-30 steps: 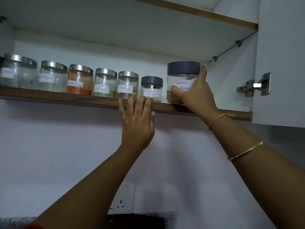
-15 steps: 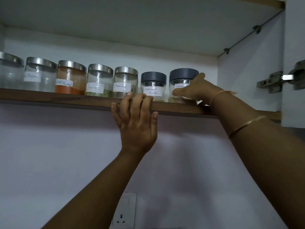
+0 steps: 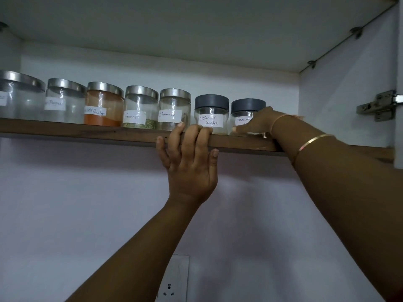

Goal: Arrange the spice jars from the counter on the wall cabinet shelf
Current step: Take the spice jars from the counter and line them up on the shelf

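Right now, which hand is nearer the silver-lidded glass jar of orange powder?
Left. Left hand grips the wooden shelf right of the orange jar; right hand holds the far grey-lidded jar.

Person, two forearms in view, both bare.
Left hand (image 3: 189, 162): fingernails short and plain.
Right hand (image 3: 259, 120): bare.
Right wrist: thin band (image 3: 281, 117), pinkish-gold, with a small bit projecting at its outer side, too small to identify.
Right forearm: bangle (image 3: 316, 140), flat, plain, gold-coloured, shiny, sitting above the thin band.
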`<action>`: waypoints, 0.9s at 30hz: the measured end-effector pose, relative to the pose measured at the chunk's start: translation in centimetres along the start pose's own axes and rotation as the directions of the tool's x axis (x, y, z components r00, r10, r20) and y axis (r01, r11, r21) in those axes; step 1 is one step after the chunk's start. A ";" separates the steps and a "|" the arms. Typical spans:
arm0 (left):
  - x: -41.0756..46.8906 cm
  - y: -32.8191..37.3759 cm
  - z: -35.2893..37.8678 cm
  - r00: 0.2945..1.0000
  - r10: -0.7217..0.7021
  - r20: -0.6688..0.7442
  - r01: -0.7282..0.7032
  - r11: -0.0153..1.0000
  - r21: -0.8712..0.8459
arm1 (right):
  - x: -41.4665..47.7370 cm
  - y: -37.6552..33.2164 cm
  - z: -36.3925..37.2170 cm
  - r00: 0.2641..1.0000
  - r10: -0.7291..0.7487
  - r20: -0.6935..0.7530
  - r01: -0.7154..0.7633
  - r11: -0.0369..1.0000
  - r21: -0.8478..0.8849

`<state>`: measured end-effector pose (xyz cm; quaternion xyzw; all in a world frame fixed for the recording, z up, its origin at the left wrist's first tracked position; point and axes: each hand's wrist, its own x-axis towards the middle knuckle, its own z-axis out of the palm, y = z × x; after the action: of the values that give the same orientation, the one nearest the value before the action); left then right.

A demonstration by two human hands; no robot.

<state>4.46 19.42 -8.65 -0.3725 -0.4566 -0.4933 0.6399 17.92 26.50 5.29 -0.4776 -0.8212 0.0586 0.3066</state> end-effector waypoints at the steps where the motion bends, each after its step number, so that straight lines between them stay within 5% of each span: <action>1: 0.0 0.0 -0.1 1.000 0.006 0.014 -0.006 1.000 0.006 | -0.2 0.1 0.0 0.999 -0.014 0.028 0.015 1.000 -0.020; 6: -0.1 -0.3 -1.0 0.992 0.028 0.122 -0.033 0.999 0.039 | -1.8 0.0 -0.3 0.975 -0.019 0.223 0.019 1.000 0.003; 12: 0.1 -0.6 -3.1 0.963 0.073 0.258 -0.089 0.995 0.049 | -4.4 -0.3 -1.2 0.980 -0.031 0.197 0.038 0.999 -0.032; 20: 1.2 0.2 -6.1 0.873 0.053 0.485 -0.098 0.993 0.068 | -8.0 -0.2 -1.1 0.993 -0.044 -0.106 0.042 0.999 -0.020; 27: 3.4 0.0 -9.7 0.690 0.079 0.720 -0.200 0.976 0.084 | -12.3 -0.5 1.6 0.932 -0.072 -0.356 0.049 0.996 -0.074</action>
<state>6.90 9.44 -8.41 -0.5168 -0.6755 -0.2235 0.4762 21.03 16.45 -1.29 -0.4642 -0.7675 -0.0651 0.4373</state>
